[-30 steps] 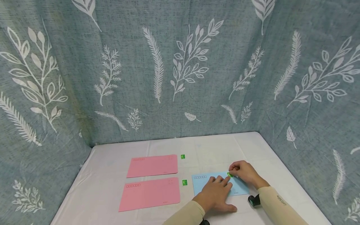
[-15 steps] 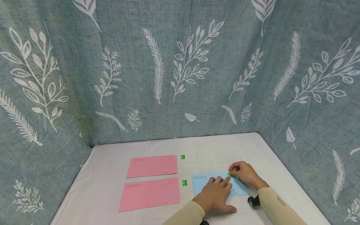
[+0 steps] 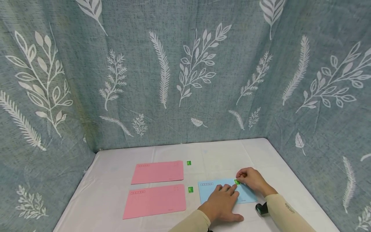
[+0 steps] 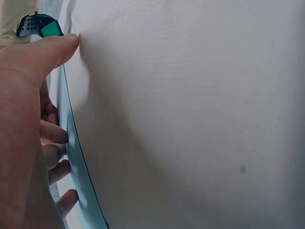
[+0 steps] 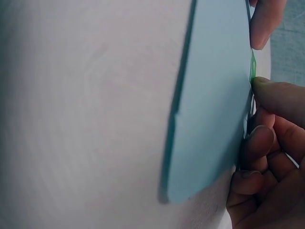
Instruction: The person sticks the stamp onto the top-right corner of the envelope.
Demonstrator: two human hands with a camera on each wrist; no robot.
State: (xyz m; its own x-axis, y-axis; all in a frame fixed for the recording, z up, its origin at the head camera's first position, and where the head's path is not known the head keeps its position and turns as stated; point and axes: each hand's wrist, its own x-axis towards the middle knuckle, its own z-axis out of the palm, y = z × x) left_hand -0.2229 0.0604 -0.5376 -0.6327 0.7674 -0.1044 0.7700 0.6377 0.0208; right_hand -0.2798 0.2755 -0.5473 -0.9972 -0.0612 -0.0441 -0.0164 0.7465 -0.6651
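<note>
A blue envelope (image 3: 247, 195) lies on the white table at the right. My left hand (image 3: 222, 201) rests spread over its middle, fingertips on the paper and thumb out on the cloth. In the left wrist view those fingers (image 4: 61, 171) lie along the blue paper. At the envelope's upper right corner is a small green stamp (image 3: 237, 182). My right hand (image 3: 252, 180) pinches the stamp's edge with curled fingers. The right wrist view shows the thumb (image 5: 274, 93) against the stamp (image 5: 253, 67), with a left fingertip (image 5: 263, 31) just above it.
Two pink envelopes (image 3: 157, 172) lie one behind the other at the left. Beside their right edges lie two more green stamps (image 3: 190, 189), one per envelope. A black wrist device (image 3: 262, 209) sits by the right sleeve. Patterned curtains (image 3: 185, 71) enclose the table's back and sides.
The head view has tilted up slightly. Both hands keep nearly the same places at the blue envelope, and the stamp stays at its corner.
</note>
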